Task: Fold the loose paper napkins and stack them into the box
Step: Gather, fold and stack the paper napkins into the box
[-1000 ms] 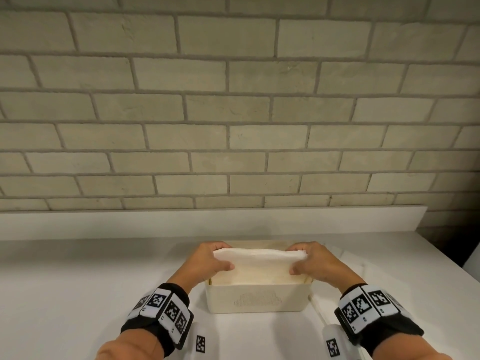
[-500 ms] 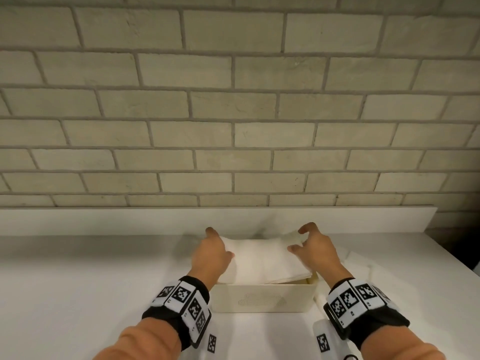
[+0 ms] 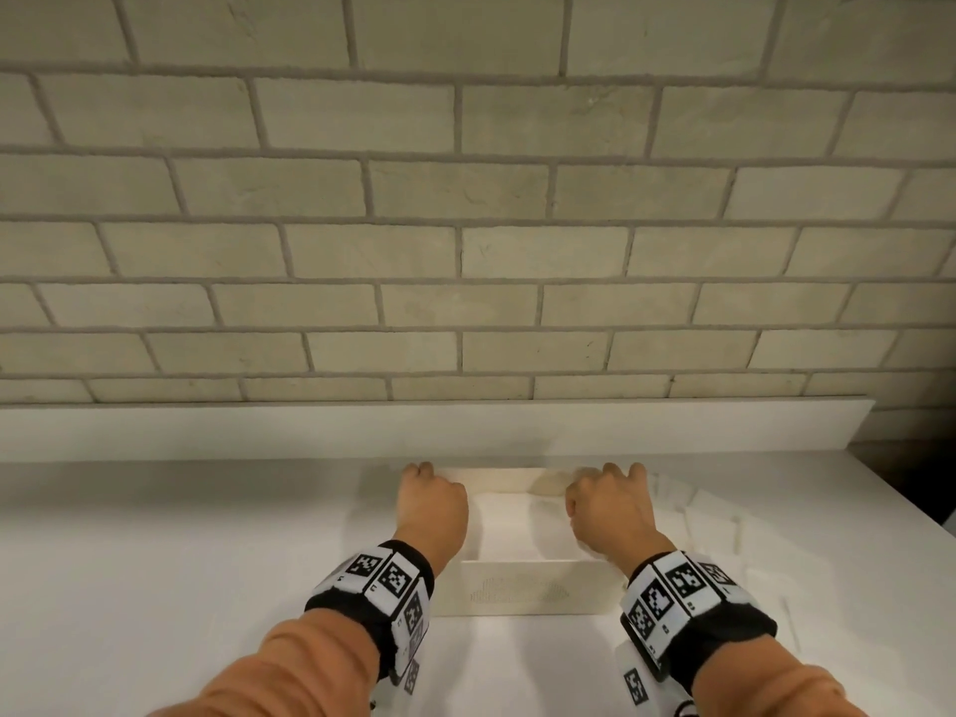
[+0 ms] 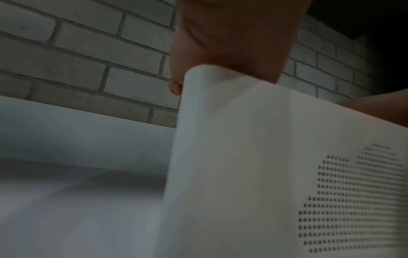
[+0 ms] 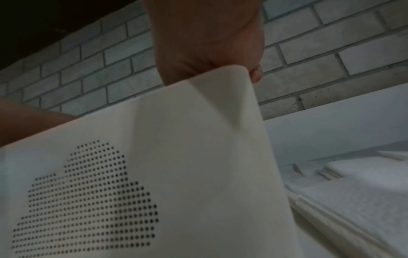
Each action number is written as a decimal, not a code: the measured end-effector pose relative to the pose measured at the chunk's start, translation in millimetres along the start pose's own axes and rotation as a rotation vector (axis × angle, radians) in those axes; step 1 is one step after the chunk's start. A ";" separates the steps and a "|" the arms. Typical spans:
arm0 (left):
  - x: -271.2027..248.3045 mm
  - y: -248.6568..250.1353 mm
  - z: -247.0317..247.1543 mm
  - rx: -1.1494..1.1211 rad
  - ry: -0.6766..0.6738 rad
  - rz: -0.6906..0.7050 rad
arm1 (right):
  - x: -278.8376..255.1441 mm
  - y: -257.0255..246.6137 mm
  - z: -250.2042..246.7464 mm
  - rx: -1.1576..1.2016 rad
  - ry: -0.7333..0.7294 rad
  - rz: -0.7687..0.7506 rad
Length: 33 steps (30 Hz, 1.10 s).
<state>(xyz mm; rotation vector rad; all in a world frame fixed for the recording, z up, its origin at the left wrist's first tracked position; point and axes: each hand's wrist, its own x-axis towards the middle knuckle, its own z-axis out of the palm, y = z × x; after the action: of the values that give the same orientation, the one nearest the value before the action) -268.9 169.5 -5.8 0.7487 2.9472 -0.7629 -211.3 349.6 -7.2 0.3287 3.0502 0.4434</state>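
Observation:
A white box [image 3: 522, 587] with a dotted pattern on its front wall stands on the white counter. A folded white napkin [image 3: 509, 525] lies inside it, low between my hands. My left hand [image 3: 432, 504] is at the box's left end and my right hand [image 3: 610, 509] at its right end. Both have their fingers bent down into the box onto the napkin, with the tips hidden. In the wrist views each palm [image 4: 232, 34] [image 5: 205, 38] sits over a near corner of the box [image 4: 243, 157] [image 5: 187, 157], one fingertip showing outside the corner.
Loose unfolded napkins [image 3: 719, 520] [image 5: 364, 192] lie flat right of the box. A raised white ledge [image 3: 465, 432] runs along the brick wall [image 3: 465, 199] just behind. The counter [image 3: 181, 561] stretches left and ends at a right edge [image 3: 921, 509].
The folded napkin, held above the box by both hands, has gone down inside it. My hands followed it forward and down, and their fingers now reach into the box.

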 end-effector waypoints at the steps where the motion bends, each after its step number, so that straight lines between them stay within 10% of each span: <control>1: -0.3 0.9 -0.9 0.014 -0.011 0.003 | -0.5 -0.9 -1.0 -0.042 -0.026 -0.001; 9: -8.2 -2.7 -9.9 0.059 0.004 -0.010 | -7.2 3.5 -16.2 -0.035 -0.091 -0.007; 15: -51.3 20.4 -56.4 -0.587 0.501 -0.003 | -83.1 75.0 -50.2 0.892 0.138 0.270; 19: -93.4 79.0 -71.9 -1.129 0.115 0.130 | -168.3 127.7 -27.7 1.133 0.178 0.555; 23: -130.0 139.4 -50.0 -0.936 -0.315 0.210 | -245.4 146.9 30.1 1.096 -0.094 0.774; 33: -153.5 180.7 -18.5 -1.029 -0.438 0.020 | -305.5 90.2 91.0 1.189 -0.183 0.837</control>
<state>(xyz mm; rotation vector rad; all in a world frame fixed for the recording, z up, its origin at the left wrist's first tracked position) -49.5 248.0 -53.1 0.4191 2.4023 0.5340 111.9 393.7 -65.3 1.5161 2.4307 -1.3586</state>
